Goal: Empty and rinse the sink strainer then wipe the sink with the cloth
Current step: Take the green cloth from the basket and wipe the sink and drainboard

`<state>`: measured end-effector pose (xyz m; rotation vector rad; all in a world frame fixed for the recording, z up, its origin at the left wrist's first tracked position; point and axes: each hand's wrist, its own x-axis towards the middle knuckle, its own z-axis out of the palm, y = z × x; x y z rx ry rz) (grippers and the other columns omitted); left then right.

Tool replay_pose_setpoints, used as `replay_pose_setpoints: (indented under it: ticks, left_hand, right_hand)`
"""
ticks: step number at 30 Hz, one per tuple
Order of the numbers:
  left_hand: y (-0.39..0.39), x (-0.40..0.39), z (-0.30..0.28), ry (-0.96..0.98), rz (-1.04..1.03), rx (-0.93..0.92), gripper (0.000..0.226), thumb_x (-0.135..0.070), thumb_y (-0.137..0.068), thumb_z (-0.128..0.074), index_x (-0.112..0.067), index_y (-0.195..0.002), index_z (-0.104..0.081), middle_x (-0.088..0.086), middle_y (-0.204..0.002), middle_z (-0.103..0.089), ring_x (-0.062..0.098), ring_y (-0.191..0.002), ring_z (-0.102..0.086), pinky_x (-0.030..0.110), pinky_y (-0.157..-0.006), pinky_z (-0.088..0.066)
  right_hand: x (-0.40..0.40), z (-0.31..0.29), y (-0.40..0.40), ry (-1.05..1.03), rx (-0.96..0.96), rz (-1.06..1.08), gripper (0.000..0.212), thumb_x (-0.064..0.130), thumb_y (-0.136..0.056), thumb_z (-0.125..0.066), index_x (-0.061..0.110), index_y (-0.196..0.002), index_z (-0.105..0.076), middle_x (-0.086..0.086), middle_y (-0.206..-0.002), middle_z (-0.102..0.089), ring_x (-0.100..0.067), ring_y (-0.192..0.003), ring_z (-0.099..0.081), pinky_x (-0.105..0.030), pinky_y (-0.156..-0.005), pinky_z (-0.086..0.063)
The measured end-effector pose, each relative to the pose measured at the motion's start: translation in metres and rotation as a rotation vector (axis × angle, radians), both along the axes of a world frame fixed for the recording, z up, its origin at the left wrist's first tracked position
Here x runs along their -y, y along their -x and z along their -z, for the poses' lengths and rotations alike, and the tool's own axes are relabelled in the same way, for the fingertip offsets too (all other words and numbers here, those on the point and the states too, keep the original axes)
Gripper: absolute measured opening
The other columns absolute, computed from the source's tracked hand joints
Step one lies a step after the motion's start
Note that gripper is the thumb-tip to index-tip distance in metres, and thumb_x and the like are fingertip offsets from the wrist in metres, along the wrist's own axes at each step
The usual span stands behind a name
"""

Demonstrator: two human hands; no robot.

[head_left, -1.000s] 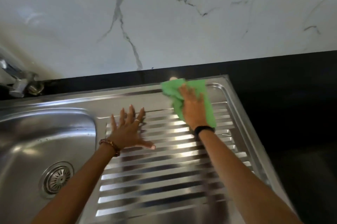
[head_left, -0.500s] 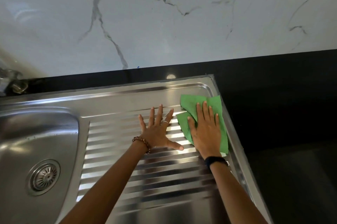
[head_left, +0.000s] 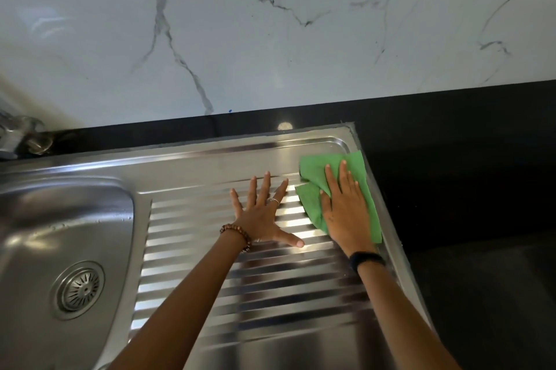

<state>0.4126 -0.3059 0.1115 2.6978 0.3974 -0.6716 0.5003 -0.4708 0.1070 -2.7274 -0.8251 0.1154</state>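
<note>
A green cloth [head_left: 316, 172] lies at the far right corner of the ribbed steel drainboard [head_left: 255, 294]. My right hand [head_left: 346, 207] presses flat on the cloth with straight fingers. Just left of it, my left hand [head_left: 261, 213] rests flat on the drainboard ribs with fingers spread and holds nothing. The round metal strainer [head_left: 78, 289] sits in the drain of the sink basin [head_left: 45, 219] at the left.
A marble-look wall rises behind the sink. Black countertop [head_left: 466, 174] runs along the back and the right of the drainboard. The base of a metal tap [head_left: 21, 136] shows at the far left edge.
My right hand has slid the green cloth from the drainboard's back middle to its far right corner. My left hand has shifted right along the ribs, still flat.
</note>
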Motion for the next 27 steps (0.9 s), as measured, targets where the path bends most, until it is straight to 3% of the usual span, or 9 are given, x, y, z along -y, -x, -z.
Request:
replay_pose_setpoints:
  ticks: [4, 8, 17, 23, 27]
  left_hand:
    - [-0.001, -0.001, 0.006, -0.010, 0.004, 0.021, 0.127, -0.081, -0.053, -0.059, -0.042, -0.131, 0.032, 0.002, -0.146, 0.040, 0.033, -0.135, 0.034, 0.066, -0.099, 0.024]
    - [-0.001, -0.003, 0.010, -0.019, 0.004, 0.027, 0.126, -0.084, -0.051, -0.057, -0.042, -0.122, 0.038, -0.002, -0.138, 0.046, 0.033, -0.135, 0.035, 0.065, -0.100, 0.023]
    - [0.000, -0.002, 0.001, -0.004, -0.003, 0.006, 0.124, -0.080, -0.055, -0.058, -0.041, -0.137, 0.026, 0.003, -0.149, 0.036, 0.034, -0.137, 0.032, 0.067, -0.101, 0.020]
    - [0.001, -0.001, 0.003, 0.008, -0.026, 0.013, 0.126, -0.082, -0.051, -0.058, -0.043, -0.137, 0.025, 0.000, -0.150, 0.035, 0.031, -0.137, 0.033, 0.066, -0.100, 0.022]
    - [0.000, -0.003, 0.005, -0.005, -0.027, 0.019, 0.126, -0.083, -0.051, -0.058, -0.043, -0.137, 0.024, 0.001, -0.150, 0.034, 0.031, -0.137, 0.032, 0.066, -0.100, 0.023]
  right_hand:
    - [0.016, 0.003, 0.019, -0.015, -0.025, 0.033, 0.060, 0.047, -0.097, -0.025, 0.025, -0.147, 0.001, -0.009, -0.159, -0.001, -0.024, -0.146, -0.005, -0.036, -0.117, -0.003]
    - [-0.010, 0.001, -0.016, 0.024, -0.045, 0.011, 0.067, 0.057, -0.094, -0.025, 0.025, -0.149, -0.003, -0.009, -0.159, 0.002, -0.025, -0.147, 0.000, -0.036, -0.118, 0.001]
    - [-0.025, 0.000, -0.040, 0.021, -0.027, -0.067, 0.053, 0.034, -0.101, -0.025, 0.026, -0.149, -0.005, -0.011, -0.159, 0.004, -0.025, -0.147, 0.003, -0.035, -0.117, 0.005]
    - [0.021, 0.009, 0.017, -0.027, -0.011, -0.028, 0.055, 0.039, -0.099, -0.026, 0.034, -0.145, 0.003, -0.006, -0.160, 0.001, -0.021, -0.147, 0.002, -0.033, -0.116, 0.004]
    - [0.014, 0.007, 0.008, -0.001, 0.007, -0.027, 0.054, 0.041, -0.099, -0.026, 0.033, -0.147, -0.002, -0.006, -0.160, 0.000, -0.021, -0.147, 0.002, -0.032, -0.116, 0.005]
